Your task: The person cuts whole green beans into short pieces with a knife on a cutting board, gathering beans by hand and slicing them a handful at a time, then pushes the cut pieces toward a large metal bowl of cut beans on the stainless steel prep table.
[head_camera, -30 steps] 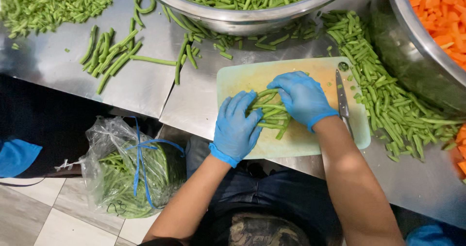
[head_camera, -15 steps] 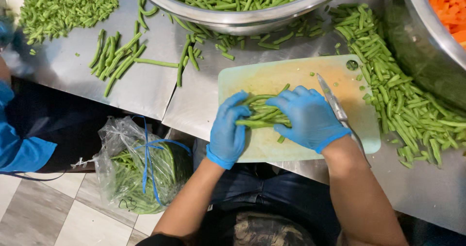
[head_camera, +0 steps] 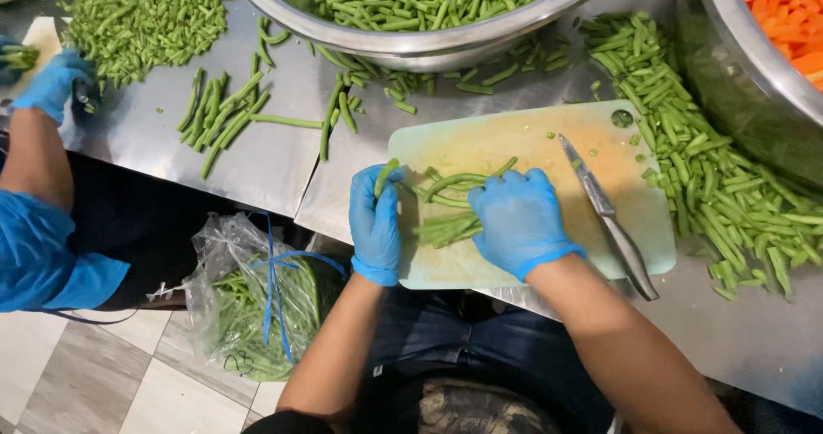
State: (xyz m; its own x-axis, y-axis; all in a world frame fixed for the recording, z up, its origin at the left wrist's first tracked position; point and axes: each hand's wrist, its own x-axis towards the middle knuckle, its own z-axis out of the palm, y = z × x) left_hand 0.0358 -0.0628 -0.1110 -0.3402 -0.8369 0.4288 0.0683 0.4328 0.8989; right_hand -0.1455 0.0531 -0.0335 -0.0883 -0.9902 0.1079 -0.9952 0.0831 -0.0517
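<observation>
On the pale cutting board (head_camera: 514,267), the left hand (head_camera: 375,224) curls loosely round the near-edge ends of a bean bundle (head_camera: 446,215); the right hand (head_camera: 517,220) lies flat on it, fingers spread, gripping nothing. Beans could roll off the board's near edge, and the knife (head_camera: 607,215) lying loose beside the right hand could get nudged.

We reach both bare forearms up from the bottom edge, each hand in a blue glove. Our left hand (head_camera: 375,224) stands edge-on, palm turned inward toward the other, fingers (head_camera: 377,190) curled and closed. Our right hand (head_camera: 519,220) lies palm down, knuckles up, fingers (head_camera: 501,192) bent and spread slightly leftward. The two hands sit near each other, wrists angled apart, the gloves ending at the wrists.
</observation>
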